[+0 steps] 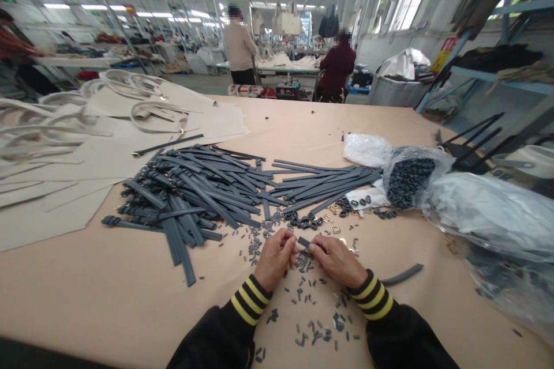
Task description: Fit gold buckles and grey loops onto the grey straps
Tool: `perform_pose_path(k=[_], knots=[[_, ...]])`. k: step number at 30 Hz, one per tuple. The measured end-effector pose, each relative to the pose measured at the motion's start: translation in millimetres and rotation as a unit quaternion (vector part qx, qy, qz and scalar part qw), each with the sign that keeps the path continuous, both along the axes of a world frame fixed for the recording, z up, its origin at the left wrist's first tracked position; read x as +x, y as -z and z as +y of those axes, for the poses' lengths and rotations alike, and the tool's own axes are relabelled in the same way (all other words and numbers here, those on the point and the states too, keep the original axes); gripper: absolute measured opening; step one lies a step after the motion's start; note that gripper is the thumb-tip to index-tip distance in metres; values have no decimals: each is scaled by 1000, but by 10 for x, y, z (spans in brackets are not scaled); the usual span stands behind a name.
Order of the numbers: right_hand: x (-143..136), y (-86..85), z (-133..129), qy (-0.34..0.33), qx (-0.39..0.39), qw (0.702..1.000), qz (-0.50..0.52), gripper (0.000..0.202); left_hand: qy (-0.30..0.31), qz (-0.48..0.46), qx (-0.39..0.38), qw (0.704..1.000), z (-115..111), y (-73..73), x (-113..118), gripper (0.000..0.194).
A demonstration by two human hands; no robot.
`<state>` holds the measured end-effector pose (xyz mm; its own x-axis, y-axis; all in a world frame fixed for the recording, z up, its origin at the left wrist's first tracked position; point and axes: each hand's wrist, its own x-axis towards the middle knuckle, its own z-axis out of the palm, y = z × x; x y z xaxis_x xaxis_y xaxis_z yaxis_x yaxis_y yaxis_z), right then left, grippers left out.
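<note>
My right hand (331,255) is closed on a dark grey strap (304,241), whose short end sticks out to the left between my hands. The strap's other end (404,274) shows to the right of my right wrist. My left hand (277,255) is closed close beside the strap end, its fingertips pinched together; whatever they hold is too small to make out. Small dark pieces (305,262) lie scattered under and around both hands. Just beyond are dark loops (305,221) and gold-coloured rectangular rings (335,229).
Dark straps with buckles (194,184) are heaped at the left, with plain straps (324,181) beside them. Beige panels (60,155) cover the far left. Plastic bags, one full of dark loops (409,179), line the right. Two people (240,49) stand beyond the table.
</note>
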<state>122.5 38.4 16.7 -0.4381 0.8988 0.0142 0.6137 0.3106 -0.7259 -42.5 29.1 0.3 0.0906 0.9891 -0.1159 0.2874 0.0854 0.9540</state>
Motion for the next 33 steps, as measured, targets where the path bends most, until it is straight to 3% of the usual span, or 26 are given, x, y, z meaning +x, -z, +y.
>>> perform_pose_path(k=[3,6,11,15,21,24,29,33], knots=[[31,29,54,69,26,997,-13,26,2,133,133,982,61,-78,13,14],[60,44,93,116,54,992,-7,26,41,269,233,934,154,-146,114,16],[94,56,118,153,48,987,16,24,79,467,196,859,320,-77,298,14],[83,56,121,161,53,985,20,23,80,501,189,841,362,-25,306,14],[43,40,116,152,63,986,14,24,97,467,208,854,303,-96,273,14],[43,39,113,145,69,987,9,25,94,418,203,880,261,-110,246,15],[48,54,111,131,69,989,5,24,42,238,212,947,190,-85,150,21],[21,58,91,112,60,992,4,22,18,21,54,998,125,-61,118,18]])
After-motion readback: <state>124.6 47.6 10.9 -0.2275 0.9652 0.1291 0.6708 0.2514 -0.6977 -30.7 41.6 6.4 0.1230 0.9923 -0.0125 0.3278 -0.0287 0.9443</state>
